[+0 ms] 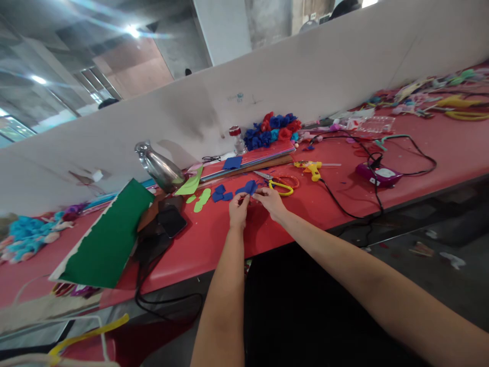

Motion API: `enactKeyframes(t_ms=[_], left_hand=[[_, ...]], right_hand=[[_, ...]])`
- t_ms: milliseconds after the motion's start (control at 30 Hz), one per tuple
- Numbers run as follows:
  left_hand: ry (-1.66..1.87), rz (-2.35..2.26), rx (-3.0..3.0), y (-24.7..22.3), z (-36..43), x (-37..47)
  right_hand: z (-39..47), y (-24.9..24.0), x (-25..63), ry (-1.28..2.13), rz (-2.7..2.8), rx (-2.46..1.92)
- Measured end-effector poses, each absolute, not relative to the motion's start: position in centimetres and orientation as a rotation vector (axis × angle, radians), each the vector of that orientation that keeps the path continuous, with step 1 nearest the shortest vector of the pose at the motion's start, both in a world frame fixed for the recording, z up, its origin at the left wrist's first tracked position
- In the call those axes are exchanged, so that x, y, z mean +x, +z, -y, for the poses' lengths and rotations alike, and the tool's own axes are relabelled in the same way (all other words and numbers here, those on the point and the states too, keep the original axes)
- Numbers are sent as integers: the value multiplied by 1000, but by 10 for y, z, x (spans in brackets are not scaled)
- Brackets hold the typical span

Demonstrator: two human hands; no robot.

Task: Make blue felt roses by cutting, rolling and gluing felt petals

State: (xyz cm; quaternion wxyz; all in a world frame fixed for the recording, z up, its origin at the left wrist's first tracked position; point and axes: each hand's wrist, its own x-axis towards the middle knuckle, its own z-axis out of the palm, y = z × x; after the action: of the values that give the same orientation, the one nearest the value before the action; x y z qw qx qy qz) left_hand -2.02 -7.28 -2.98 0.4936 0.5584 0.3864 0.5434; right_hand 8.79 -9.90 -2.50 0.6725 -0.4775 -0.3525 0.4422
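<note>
My left hand [238, 210] and my right hand [271, 202] are close together over the red table. Both sets of fingers pinch a dark blue cut-out piece [249, 187], thin like paper or felt. More blue cut-outs [219, 194] lie just left of my hands, with light green cut-outs [202, 200] beyond them. Scissors [281, 187] with yellow and red handles rest behind my right hand, blades pointing left. To their right lies a yellow glue gun [315, 170] with a clear stick in its back.
A steel jug [158, 165], a glass bottle [238, 140] and blue and red flowers [273, 130] stand along the white partition. A phone [171, 221] and a green board [110, 237] are at left. Black cords run from a purple box [378, 175] at right.
</note>
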Motion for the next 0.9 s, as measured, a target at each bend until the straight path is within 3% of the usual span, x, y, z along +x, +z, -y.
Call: enactKeyframes(t_ms=[900], left_hand=[[1398, -1011, 1486, -42, 62, -21]], right_hand=[[92, -24, 90, 848, 896, -1244]])
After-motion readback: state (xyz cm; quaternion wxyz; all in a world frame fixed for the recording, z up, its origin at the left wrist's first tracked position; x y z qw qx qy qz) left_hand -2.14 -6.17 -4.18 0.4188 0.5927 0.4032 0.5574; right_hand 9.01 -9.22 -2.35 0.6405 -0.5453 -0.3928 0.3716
